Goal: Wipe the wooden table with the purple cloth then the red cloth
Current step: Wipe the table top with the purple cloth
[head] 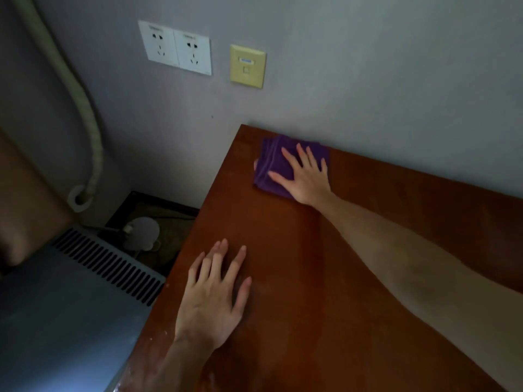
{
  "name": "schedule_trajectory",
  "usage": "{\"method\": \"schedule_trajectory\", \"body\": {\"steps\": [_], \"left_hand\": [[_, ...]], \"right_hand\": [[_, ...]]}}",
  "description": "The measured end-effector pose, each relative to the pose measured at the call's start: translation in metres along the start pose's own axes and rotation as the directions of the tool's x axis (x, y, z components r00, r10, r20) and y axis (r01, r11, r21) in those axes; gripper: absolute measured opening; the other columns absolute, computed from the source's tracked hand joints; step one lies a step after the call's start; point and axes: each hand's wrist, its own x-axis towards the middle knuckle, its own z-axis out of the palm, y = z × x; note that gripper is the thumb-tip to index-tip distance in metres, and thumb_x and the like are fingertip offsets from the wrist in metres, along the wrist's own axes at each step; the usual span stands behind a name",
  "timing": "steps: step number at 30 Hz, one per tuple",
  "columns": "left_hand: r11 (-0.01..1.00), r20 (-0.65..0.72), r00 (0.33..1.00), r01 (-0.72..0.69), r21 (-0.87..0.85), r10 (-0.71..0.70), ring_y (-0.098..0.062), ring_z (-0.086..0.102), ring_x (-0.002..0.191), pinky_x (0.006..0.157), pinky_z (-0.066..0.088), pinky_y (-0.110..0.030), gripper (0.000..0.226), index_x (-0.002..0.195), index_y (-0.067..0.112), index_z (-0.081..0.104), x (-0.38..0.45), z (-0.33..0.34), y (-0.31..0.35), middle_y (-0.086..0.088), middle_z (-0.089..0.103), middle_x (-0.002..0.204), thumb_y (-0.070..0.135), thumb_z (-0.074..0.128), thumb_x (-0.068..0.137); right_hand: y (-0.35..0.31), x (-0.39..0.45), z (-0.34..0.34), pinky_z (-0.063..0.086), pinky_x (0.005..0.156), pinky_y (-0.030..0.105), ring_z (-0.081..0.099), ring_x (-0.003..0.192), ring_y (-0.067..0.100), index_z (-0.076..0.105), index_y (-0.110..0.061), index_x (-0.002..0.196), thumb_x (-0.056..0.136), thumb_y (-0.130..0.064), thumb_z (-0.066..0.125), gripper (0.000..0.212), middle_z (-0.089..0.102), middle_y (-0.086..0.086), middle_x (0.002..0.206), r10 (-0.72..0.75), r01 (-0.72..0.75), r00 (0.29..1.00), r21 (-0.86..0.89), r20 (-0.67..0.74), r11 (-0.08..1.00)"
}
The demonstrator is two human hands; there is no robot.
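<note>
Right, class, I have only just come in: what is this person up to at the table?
A person is wiping a wooden table. The right hand presses flat, fingers spread, on a folded purple cloth at the table's far corner, by the wall. The left hand rests flat on the bare wood near the left edge and holds nothing. No red cloth is in view.

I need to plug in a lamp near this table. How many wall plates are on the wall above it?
3: two white power sockets side by side, and one yellowish plate to their right, which looks like a data port. Others may lie outside the view.
</note>
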Motion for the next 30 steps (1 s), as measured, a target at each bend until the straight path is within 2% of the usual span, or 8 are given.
{"method": "schedule_trajectory", "body": {"steps": [5,11,15,20,23,27,30], "left_hand": [[1.000,-0.017,1.000,-0.015,0.020,0.015,-0.022,0.029,0.146,0.120,0.016,-0.040,0.060,0.154,0.028,0.029,0.000,-0.001,-0.002,-0.009,0.039,0.153,0.055,0.024,0.101],[1.000,-0.027,1.000,0.000,0.007,0.000,-0.023,0.025,0.144,0.118,0.009,-0.036,0.061,0.153,0.030,0.029,0.000,-0.005,0.000,-0.009,0.038,0.153,0.057,0.024,0.099],[1.000,0.005,1.000,0.013,0.002,-0.013,-0.024,0.023,0.146,0.120,0.010,-0.038,0.063,0.155,0.032,0.023,-0.002,-0.007,0.000,-0.009,0.031,0.156,0.060,0.019,0.098],[0.999,0.036,0.998,0.044,0.002,-0.044,-0.028,0.025,0.146,0.120,0.017,-0.044,0.066,0.156,0.033,0.020,-0.003,-0.010,0.005,-0.010,0.029,0.158,0.063,0.014,0.097],[0.997,0.052,0.996,0.074,-0.008,-0.073,-0.030,0.024,0.147,0.120,0.018,-0.046,0.067,0.156,0.035,0.017,-0.003,-0.010,0.006,-0.009,0.026,0.160,0.065,0.013,0.095],[0.997,0.056,0.995,0.080,-0.014,-0.079,-0.033,0.027,0.146,0.119,0.021,-0.048,0.066,0.155,0.035,0.020,-0.002,-0.009,0.007,-0.011,0.028,0.158,0.064,0.016,0.096],[0.997,0.047,0.997,0.070,-0.017,-0.069,-0.031,0.027,0.146,0.120,0.020,-0.048,0.066,0.155,0.034,0.021,-0.003,-0.009,0.006,-0.011,0.029,0.158,0.063,0.017,0.096]], "right_hand": [[-0.005,0.043,-0.005,-0.002,0.128,0.060,-0.004,0.162,0.025,0.013,-0.042,0.166,0.090,-0.089,0.030,0.091,0.002,0.002,0.177,0.044,-0.044,0.999,0.014,0.019,0.999],[0.014,-0.006,-0.007,0.003,0.128,0.058,0.002,0.162,0.024,0.015,-0.042,0.166,0.096,-0.082,0.033,0.082,0.007,0.001,0.177,-0.025,0.024,1.000,-0.018,-0.003,1.000],[0.052,-0.105,-0.005,0.006,0.129,0.058,0.001,0.163,0.024,0.013,-0.042,0.166,0.093,-0.085,0.025,0.085,0.007,0.001,0.177,-0.041,0.041,0.999,-0.055,0.002,0.998],[0.101,-0.342,0.003,0.017,0.127,0.058,0.005,0.163,0.023,0.012,-0.041,0.166,0.097,-0.081,0.028,0.082,0.008,0.001,0.176,-0.054,0.049,0.996,-0.073,-0.068,0.996],[0.109,-0.449,0.012,0.023,0.120,0.054,0.022,0.159,0.026,0.026,-0.036,0.165,0.089,-0.084,0.041,0.091,0.026,0.004,0.173,-0.002,-0.012,0.996,-0.150,-0.090,0.989],[0.106,-0.459,0.020,0.025,0.116,0.058,0.032,0.154,0.030,0.041,-0.032,0.160,0.076,-0.087,0.054,0.101,0.036,0.009,0.168,0.075,-0.087,0.995,-0.235,-0.058,0.968],[0.111,-0.430,0.012,0.023,0.117,0.061,0.025,0.158,0.031,0.034,-0.033,0.163,0.080,-0.087,0.052,0.101,0.026,0.009,0.172,-0.009,-0.002,0.999,-0.215,-0.053,0.977]]}}
